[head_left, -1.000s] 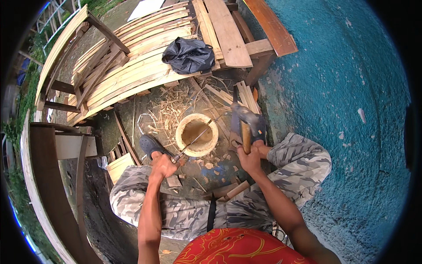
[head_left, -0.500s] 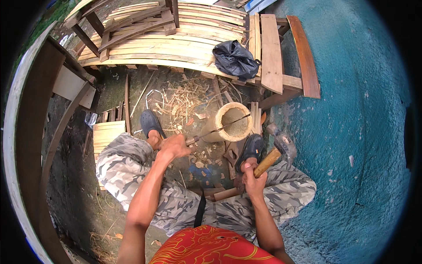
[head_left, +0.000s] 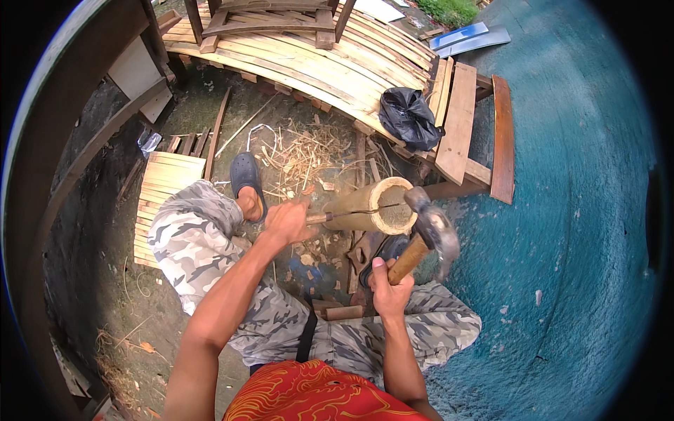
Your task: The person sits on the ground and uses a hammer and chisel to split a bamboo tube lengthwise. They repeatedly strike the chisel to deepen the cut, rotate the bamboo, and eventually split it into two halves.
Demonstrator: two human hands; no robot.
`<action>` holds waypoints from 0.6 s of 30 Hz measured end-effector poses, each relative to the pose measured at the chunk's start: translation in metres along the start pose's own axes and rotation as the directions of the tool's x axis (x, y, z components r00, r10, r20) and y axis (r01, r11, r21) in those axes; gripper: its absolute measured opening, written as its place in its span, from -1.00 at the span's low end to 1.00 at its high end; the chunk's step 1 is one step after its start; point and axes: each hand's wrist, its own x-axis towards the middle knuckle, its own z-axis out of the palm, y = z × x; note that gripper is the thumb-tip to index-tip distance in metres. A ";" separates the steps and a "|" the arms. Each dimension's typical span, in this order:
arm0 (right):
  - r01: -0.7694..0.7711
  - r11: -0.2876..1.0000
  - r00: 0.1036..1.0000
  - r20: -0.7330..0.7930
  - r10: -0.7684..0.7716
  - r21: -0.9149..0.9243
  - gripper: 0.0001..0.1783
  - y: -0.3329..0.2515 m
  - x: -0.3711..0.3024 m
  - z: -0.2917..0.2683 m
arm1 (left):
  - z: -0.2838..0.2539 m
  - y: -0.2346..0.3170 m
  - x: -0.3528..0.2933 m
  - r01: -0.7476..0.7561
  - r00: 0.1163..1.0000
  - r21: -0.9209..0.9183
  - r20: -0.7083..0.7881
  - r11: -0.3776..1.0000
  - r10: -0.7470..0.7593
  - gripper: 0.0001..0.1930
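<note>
My left hand point(head_left: 286, 223) is wrapped round the wooden handle of a long, thin-bladed knife point(head_left: 345, 212). Its dark blade lies across the open end of a thick bamboo tube point(head_left: 351, 223), which is hollow and pale at the rim. My right hand point(head_left: 392, 289) grips the wooden handle of a claw hammer point(head_left: 441, 238). The steel head is close to the blade's far end, partly covering the tube's right rim; whether it touches the blade I cannot tell. Between my feet, the tube leans toward me.
Wood shavings point(head_left: 309, 158) litter the ground beyond the tube. A slatted bamboo bench point(head_left: 302, 67) stands behind, with a black plastic bag point(head_left: 409, 118) on its right end. A small slatted piece point(head_left: 168, 189) lies left of my knee. The blue wall point(head_left: 547, 259) closes off the right side.
The hammer head has moved left, from beyond the tube to the blade's far end. The whole view has shifted and turned slightly. My left hand still holds the knife across the tube.
</note>
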 end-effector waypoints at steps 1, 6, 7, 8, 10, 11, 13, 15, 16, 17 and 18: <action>0.080 0.986 0.997 -0.013 -0.079 0.146 -0.57 -0.006 0.001 -0.004 | 0.001 0.000 -0.001 -0.018 1.000 0.005 -0.010 1.000 0.018 -0.31; 0.302 0.825 0.944 0.031 -0.327 -0.477 -0.63 0.038 -0.008 0.014 | 0.004 -0.003 -0.002 0.005 1.000 0.001 -0.030 1.000 -0.005 -0.31; -0.148 0.957 0.988 -0.081 0.132 -0.250 -0.65 0.058 -0.013 0.033 | 0.005 -0.003 -0.002 -0.003 0.999 0.026 -0.046 1.000 0.004 -0.30; -0.213 0.912 0.975 -0.010 0.223 -0.351 -0.63 0.070 -0.018 0.030 | 0.005 -0.003 -0.001 -0.009 0.999 0.025 -0.046 1.000 0.010 -0.27; -0.308 0.831 0.931 0.035 0.364 -0.464 -0.60 0.084 -0.022 0.032 | 0.006 -0.002 -0.001 -0.017 0.999 0.053 -0.047 0.998 0.019 -0.21; -0.265 0.849 0.945 0.050 0.322 -0.456 -0.60 0.083 -0.020 0.031 | 0.005 -0.002 0.002 -0.012 0.996 0.070 -0.091 0.997 0.018 -0.20; -0.257 0.878 0.948 0.069 0.310 -0.404 -0.61 0.063 -0.020 0.019 | 0.007 -0.001 -0.002 -0.013 0.996 0.079 -0.088 0.997 0.020 -0.19; -0.038 0.980 0.999 0.029 0.045 -0.195 -0.62 0.027 -0.014 0.013 | 0.005 -0.001 0.000 -0.006 0.997 0.089 -0.075 0.996 0.013 -0.03; 0.067 0.997 0.998 0.000 -0.067 -0.045 -0.61 0.010 -0.011 0.009 | 0.006 -0.001 -0.001 -0.002 0.999 0.083 -0.043 0.997 0.006 0.05; 0.194 0.974 0.981 -0.041 -0.191 0.117 -0.59 -0.003 -0.006 0.007 | 0.006 -0.001 -0.002 -0.001 0.999 0.080 -0.050 0.997 0.005 0.05; 0.281 0.952 0.958 0.019 -0.285 0.121 -0.57 -0.014 -0.004 -0.002 | 0.007 -0.001 -0.002 0.000 0.999 0.075 -0.053 0.997 0.004 0.05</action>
